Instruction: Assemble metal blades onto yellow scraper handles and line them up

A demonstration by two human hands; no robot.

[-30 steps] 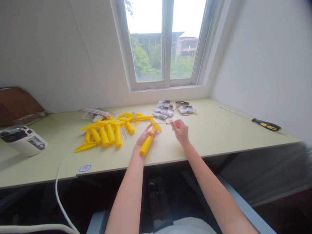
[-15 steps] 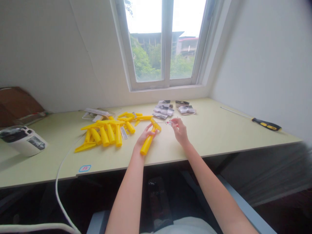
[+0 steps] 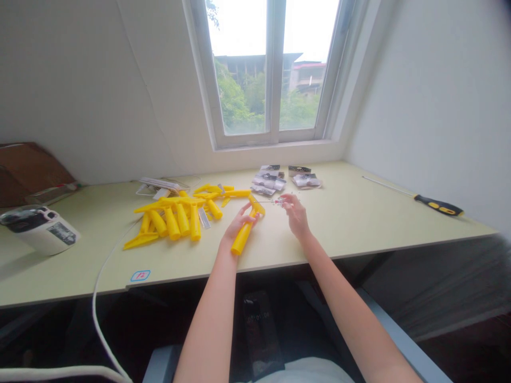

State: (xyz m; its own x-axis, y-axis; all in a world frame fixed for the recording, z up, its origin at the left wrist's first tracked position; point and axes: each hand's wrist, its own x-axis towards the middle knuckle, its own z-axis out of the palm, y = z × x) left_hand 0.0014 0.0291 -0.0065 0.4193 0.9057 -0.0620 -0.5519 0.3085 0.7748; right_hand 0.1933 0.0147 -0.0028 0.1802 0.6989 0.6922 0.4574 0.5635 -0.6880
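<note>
- Left hand (image 3: 239, 226): closed round a glossy, tapered yellow plastic tube (image 3: 241, 239), apparently steadying it near the edge of the pale green laminate worktop (image 3: 339, 226).
- Right hand (image 3: 296, 215): fingertips pinched on a thin wire with a tiny red part (image 3: 278, 201); fine detail too small to tell.
- Heap of matching yellow plastic tubes (image 3: 172, 223) beside the left hand, seemingly kept within easy reach.
- Small card-backed plastic packets (image 3: 268, 180) lie beyond the hands.
</note>
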